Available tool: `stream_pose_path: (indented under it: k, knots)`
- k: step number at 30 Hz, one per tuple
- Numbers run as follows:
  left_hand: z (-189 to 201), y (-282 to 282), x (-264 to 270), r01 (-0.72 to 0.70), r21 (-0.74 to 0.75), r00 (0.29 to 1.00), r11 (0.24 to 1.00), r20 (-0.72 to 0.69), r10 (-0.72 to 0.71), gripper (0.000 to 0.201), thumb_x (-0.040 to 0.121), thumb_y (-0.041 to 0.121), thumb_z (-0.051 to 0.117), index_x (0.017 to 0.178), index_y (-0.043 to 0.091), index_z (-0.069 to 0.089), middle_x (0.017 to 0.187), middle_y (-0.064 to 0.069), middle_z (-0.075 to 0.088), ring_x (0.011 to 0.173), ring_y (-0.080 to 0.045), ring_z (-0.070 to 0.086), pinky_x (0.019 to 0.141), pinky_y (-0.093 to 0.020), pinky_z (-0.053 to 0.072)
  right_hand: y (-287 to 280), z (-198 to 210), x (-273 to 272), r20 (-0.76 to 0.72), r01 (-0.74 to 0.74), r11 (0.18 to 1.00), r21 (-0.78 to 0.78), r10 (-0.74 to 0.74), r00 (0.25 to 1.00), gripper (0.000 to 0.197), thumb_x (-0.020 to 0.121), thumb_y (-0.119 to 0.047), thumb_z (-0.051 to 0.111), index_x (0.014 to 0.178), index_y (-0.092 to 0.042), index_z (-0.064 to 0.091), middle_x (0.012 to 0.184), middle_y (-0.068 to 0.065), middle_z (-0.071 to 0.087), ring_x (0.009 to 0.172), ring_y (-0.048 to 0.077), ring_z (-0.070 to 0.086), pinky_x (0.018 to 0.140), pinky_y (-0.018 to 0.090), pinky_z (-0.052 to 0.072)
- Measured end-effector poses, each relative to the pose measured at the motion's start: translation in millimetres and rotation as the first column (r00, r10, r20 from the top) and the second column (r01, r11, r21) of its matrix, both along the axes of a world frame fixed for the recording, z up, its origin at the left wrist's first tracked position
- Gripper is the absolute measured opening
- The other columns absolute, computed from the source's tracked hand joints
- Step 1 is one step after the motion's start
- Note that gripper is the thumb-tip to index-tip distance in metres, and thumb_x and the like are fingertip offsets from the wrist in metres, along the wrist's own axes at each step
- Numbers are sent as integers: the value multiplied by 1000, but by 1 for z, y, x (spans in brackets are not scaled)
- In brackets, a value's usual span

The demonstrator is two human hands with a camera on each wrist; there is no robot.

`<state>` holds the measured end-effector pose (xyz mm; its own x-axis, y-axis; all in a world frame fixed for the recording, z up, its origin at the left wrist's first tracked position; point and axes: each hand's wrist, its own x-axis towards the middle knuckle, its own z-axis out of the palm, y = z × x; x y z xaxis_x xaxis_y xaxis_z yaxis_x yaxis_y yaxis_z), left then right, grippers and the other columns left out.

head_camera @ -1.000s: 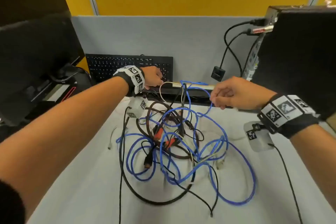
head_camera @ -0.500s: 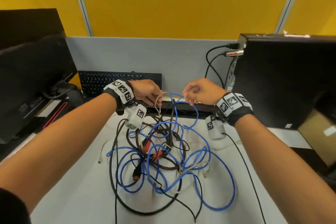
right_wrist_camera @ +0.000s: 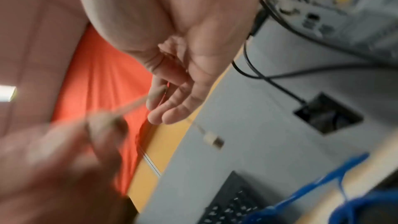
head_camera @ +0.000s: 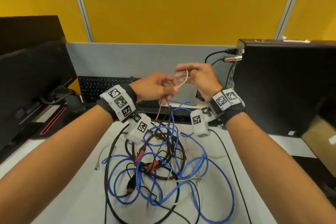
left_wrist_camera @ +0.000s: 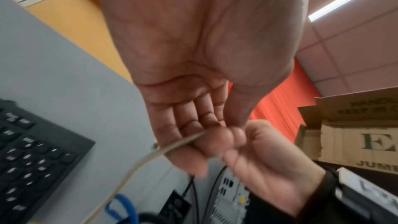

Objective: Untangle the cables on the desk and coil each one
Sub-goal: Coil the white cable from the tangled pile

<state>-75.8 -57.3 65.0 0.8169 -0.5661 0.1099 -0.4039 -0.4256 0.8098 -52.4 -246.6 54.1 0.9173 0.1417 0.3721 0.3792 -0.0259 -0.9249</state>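
The head view looks forward and down from above the bench (head_camera: 254, 178), taking in both forearms, the cable tangle (head_camera: 163, 165) at lower centre and the keyboard (head_camera: 101, 87) at middle left. The left wrist view sits tight under the left palm (left_wrist_camera: 204, 40), facing along the fingers and upward. The right wrist view, blurred, looks likewise along the right palm (right_wrist_camera: 172, 14). All three share the thin beige cable (head_camera: 183, 82) and the keyboard.

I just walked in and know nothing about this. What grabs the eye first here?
The knot of cables heaped mid-desk, with the blue cable looping all through it. Above it, raised before the keyboard, the left hand and right hand together hold a thin beige cable bent into a small loop. A black computer tower stands at the right.
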Motion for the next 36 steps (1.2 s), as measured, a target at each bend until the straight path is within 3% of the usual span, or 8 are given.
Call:
stream_pose_path:
  k: [4, 9, 12, 16, 19, 22, 27, 36]
  knots:
    - [-22, 13, 18, -2, 44, 997, 999, -80, 6, 10, 98, 9, 61, 96, -1, 62, 81, -17, 68, 74, -30, 66, 76, -40, 59, -10, -5, 19, -1, -77, 987, 140, 78, 997, 24, 101, 7, 47, 117, 9, 64, 101, 20, 72, 74, 20, 67, 74, 29, 58]
    - [0, 21, 25, -374, -23, 831, 927, 436, 346, 20, 94, 21, 69, 107, 6, 63, 105, -6, 70, 97, -17, 68, 90, -39, 55, -18, 14, 17, 124, -103, 980, -170, 125, 984, 28, 102, 1, 52, 129, 2, 54, 99, 20, 74, 59, 23, 52, 59, 28, 46]
    - [16, 8, 7, -252, 59, 828, 966, 531, 183, 31, 99, 26, 60, 124, 8, 57, 122, -4, 66, 114, -13, 63, 102, -31, 48, -13, 25, 2, 202, -154, 966, -208, 196, 960, 22, 101, 1, 54, 123, 3, 57, 94, 16, 74, 57, 16, 51, 58, 25, 46]
    - [21, -5, -14, -217, -132, 857, 967, 448, 254, 27, 100, 29, 60, 107, 3, 66, 97, -13, 74, 88, -24, 72, 88, -44, 56, -7, 33, -19, 273, -159, 969, -189, 207, 939, 17, 99, 1, 57, 115, 3, 62, 78, 6, 73, 57, 12, 49, 57, 22, 44]
    - [24, 6, -15, -376, -327, 611, 867, 616, 497, 26, 91, 30, 73, 92, 5, 65, 85, -14, 68, 76, -30, 62, 72, -44, 52, -8, 28, -25, 272, -121, 958, -260, 193, 943, 17, 100, 4, 54, 112, 6, 65, 83, 14, 72, 60, 17, 45, 61, 28, 39]
    - [20, 15, -19, -362, -53, 605, 931, 747, 277, 29, 93, 34, 70, 107, 10, 64, 107, -5, 64, 95, -16, 58, 81, -30, 42, -6, 20, -29, 304, -119, 949, -291, 210, 929, 16, 100, 3, 55, 107, 1, 70, 79, 7, 72, 64, 25, 45, 63, 39, 35]
    - [6, 15, -30, -123, -179, 945, 976, 280, 170, 45, 107, 33, 43, 67, 13, 49, 54, -2, 40, 45, -14, 38, 49, -27, 39, -2, 19, -33, 303, -132, 966, -222, 197, 933, 14, 100, -4, 59, 108, 3, 68, 73, 5, 67, 68, 29, 44, 60, 33, 34]
    - [28, 64, 14, -384, -737, 923, 556, -289, 255, 39, 110, 29, 33, 73, 19, 44, 52, 10, 26, 40, -4, 20, 38, -19, 12, -36, -9, 13, 113, -194, 944, -267, 230, 966, 26, 104, -9, 52, 121, 4, 67, 69, 8, 52, 59, 10, 45, 57, 23, 39]
